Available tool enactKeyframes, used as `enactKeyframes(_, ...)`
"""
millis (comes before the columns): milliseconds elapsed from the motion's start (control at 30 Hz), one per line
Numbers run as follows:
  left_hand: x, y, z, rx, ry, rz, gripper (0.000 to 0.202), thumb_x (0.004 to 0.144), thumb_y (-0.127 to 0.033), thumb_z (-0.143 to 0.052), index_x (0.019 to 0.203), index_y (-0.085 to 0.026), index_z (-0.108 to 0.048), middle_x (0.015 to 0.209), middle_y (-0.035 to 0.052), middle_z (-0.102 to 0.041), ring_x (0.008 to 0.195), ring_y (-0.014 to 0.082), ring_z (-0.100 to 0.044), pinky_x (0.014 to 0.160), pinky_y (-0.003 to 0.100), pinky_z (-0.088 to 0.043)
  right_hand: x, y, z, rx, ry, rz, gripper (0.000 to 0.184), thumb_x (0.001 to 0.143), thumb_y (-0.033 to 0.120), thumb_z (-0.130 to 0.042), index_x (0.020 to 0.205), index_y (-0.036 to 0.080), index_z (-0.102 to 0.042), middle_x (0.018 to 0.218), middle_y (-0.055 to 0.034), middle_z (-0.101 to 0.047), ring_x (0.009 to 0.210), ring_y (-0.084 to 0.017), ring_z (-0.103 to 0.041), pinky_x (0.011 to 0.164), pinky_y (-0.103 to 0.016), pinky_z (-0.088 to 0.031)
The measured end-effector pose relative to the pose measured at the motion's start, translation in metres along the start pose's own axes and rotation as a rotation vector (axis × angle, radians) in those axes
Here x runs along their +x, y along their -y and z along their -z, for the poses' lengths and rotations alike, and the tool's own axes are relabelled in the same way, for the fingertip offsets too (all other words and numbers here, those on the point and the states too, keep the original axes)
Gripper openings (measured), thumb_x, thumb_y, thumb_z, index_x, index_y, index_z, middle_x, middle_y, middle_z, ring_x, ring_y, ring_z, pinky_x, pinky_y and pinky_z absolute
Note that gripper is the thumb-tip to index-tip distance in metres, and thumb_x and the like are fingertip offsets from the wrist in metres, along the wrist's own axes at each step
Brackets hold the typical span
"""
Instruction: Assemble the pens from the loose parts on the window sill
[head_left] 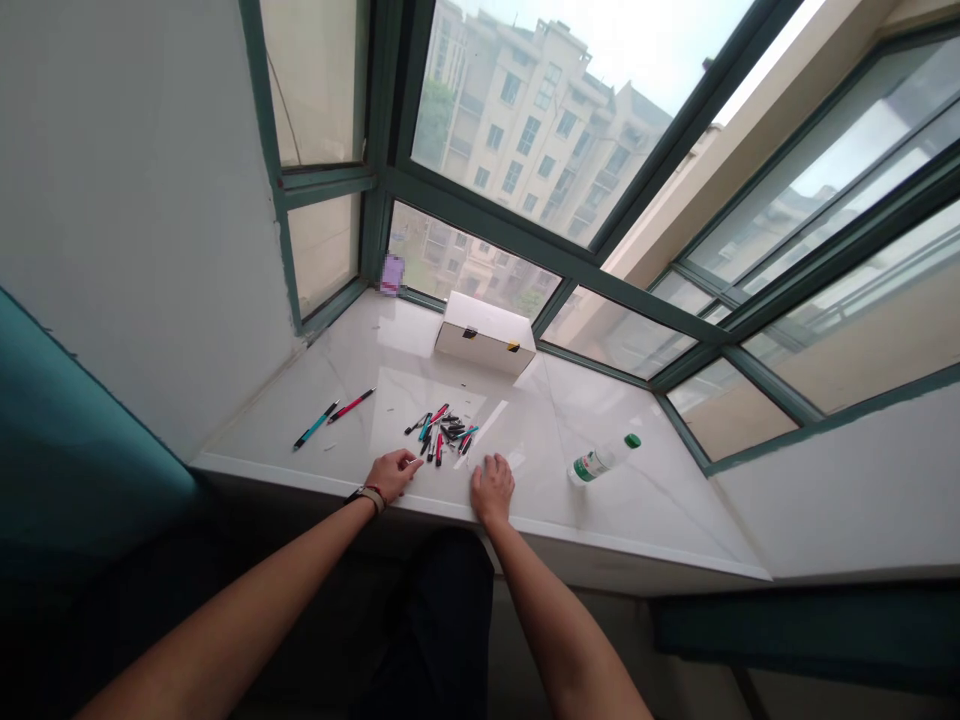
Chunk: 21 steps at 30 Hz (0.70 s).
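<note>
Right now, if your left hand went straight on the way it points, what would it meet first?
The left hand would likely meet the near edge of the pile of pen parts first, though its height above the white counter is hard to judge.

Probably a home, a room in an upstairs flat: beyond the left grip (391, 476) and right grip (493, 488) rises a green-framed bay window (480, 221), and past its glass stands a many-storeyed block (529, 125). A veined white sill (637, 520) lies beneath them; a plain wall (142, 250) flanks the left grip.
</note>
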<state>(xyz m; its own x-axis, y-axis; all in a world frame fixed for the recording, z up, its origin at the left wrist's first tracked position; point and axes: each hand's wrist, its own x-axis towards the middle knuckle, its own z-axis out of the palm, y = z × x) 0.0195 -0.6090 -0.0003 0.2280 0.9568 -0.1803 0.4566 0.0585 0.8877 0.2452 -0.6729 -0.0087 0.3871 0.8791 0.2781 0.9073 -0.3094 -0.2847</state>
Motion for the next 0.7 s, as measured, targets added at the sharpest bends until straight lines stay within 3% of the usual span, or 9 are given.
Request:
enactKeyframes(133,0.012,-0.01,-0.001,0.096,-0.044,0.04,0.037,0.081,-0.053,-0.051,0.088,-0.02,-0.068,0.069,0.0015,-0.069,0.055,0.0132,-0.059,0.05,0.022,-0.042,0.001,0.002,0.006,0.018,0.018,-0.021,0.038,0.089,0.029,-0.042,0.122,0.018,-0.055,0.136,-0.0158,-0.046,0.128,-0.028,-0.037,0.103,-0.042,-0.027)
enactKeyframes(233,0.03,-0.027,0.003,0.265,-0.078,-0.029,0.034,0.081,-0.05,-0.052,0.09,-0.023,-0.07,0.071,0.0022,-0.07,0.074,0.0171,-0.064,0.063,0.024,-0.043,0.001,0.002,0.007,0.022,0.014,-0.03,0.036,0.089,0.028,-0.044,0.121,0.018,-0.056,0.136,-0.0149,-0.047,0.128,-0.028,-0.037,0.104,-0.042,-0.026)
enactKeyframes(333,0.05,-0.045,0.008,0.453,-0.052,-0.082,0.033,0.081,-0.049,-0.052,0.095,-0.026,-0.07,0.083,0.0039,-0.072,0.081,0.0194,-0.063,0.066,0.025,-0.042,0.001,0.002,0.007,0.03,0.027,-0.039,0.035,0.089,0.028,-0.044,0.121,0.019,-0.055,0.137,-0.0143,-0.045,0.129,-0.028,-0.035,0.104,-0.042,-0.024)
enactKeyframes(567,0.08,-0.064,0.011,0.688,0.051,-0.156,0.037,0.082,-0.053,-0.05,0.103,-0.03,-0.068,0.093,0.0063,-0.071,0.083,0.0216,-0.063,0.068,0.027,-0.042,0.002,0.001,0.008,0.045,0.038,-0.055,0.035,0.088,0.029,-0.045,0.12,0.019,-0.055,0.138,-0.0138,-0.045,0.13,-0.028,-0.033,0.104,-0.043,-0.023)
enactKeyframes(700,0.087,-0.067,0.019,0.62,0.031,-0.199,0.051,0.082,-0.06,-0.046,0.12,-0.029,-0.06,0.086,0.0049,-0.071,0.08,0.0208,-0.063,0.066,0.026,-0.042,0.003,0.001,0.008,0.031,0.038,-0.057,0.034,0.088,0.029,-0.046,0.12,0.02,-0.055,0.138,-0.0133,-0.045,0.13,-0.029,-0.032,0.104,-0.043,-0.023)
